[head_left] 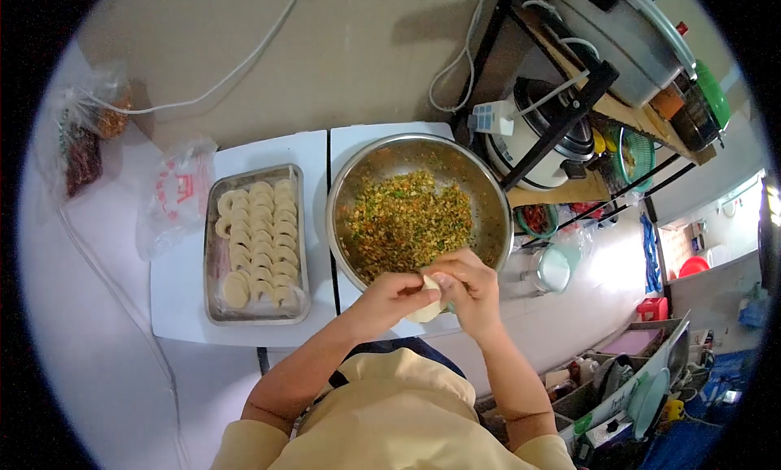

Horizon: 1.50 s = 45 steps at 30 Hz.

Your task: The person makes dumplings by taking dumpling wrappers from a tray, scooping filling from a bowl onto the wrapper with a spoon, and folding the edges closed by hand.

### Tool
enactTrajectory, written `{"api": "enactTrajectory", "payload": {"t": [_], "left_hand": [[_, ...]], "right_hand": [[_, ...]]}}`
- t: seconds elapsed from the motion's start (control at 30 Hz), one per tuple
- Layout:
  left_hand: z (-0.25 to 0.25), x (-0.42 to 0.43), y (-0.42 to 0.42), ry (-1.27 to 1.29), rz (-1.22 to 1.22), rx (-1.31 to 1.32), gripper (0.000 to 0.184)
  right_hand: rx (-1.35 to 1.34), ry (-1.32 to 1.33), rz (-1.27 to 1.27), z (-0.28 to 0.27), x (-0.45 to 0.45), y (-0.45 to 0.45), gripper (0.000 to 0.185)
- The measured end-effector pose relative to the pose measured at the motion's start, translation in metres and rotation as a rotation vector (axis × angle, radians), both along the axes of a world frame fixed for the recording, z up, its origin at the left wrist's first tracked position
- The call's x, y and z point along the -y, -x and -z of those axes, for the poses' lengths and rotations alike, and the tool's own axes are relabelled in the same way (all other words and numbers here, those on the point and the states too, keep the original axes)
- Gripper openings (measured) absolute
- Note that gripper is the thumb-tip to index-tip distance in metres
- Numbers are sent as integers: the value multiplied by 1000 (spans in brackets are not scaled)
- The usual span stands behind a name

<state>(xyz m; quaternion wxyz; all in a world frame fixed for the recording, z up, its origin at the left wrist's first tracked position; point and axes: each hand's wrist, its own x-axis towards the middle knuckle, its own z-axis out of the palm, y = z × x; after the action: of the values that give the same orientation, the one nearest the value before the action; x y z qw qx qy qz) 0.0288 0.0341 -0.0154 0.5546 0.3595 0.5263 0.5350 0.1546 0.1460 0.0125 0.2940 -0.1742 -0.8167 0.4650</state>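
Both hands meet over the front rim of a large steel bowl [335, 250] that holds a chopped, green-and-orange filling [407, 218]. Between them is a pale dumpling wrapper [425, 310], folded or bent. My left hand [389, 301] pinches its left side with thumb and fingers. On the other side my right hand [468, 283] is closed on the wrapper's upper right edge. Whether filling lies inside the wrapper is hidden. Left of the bowl, a metal tray [213, 263] carries overlapping rows of round wrappers [262, 234].
A crumpled plastic bag [175, 198] lies beside the tray on the white table [183, 299]. To the right stands a rack [561, 116] with a rice cooker [533, 149] and a large pot [626, 39]. White cables hang along the wall.
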Motion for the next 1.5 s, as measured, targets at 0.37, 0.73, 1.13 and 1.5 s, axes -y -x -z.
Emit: {"api": "enactTrajectory", "payload": {"t": [0.37, 0.73, 1.13, 1.5], "left_hand": [[-14, 4, 8, 46, 3, 0, 20], [-10, 2, 10, 4, -61, 158, 26], [-3, 4, 7, -13, -108, 200, 25], [6, 6, 6, 15, -123, 292, 29]], "right_hand": [[-8, -290, -53, 1, 0, 8, 16], [-269, 778, 8, 13, 17, 13, 26], [-65, 329, 39, 16, 16, 16, 21], [-6, 140, 71, 9, 13, 15, 25]]}}
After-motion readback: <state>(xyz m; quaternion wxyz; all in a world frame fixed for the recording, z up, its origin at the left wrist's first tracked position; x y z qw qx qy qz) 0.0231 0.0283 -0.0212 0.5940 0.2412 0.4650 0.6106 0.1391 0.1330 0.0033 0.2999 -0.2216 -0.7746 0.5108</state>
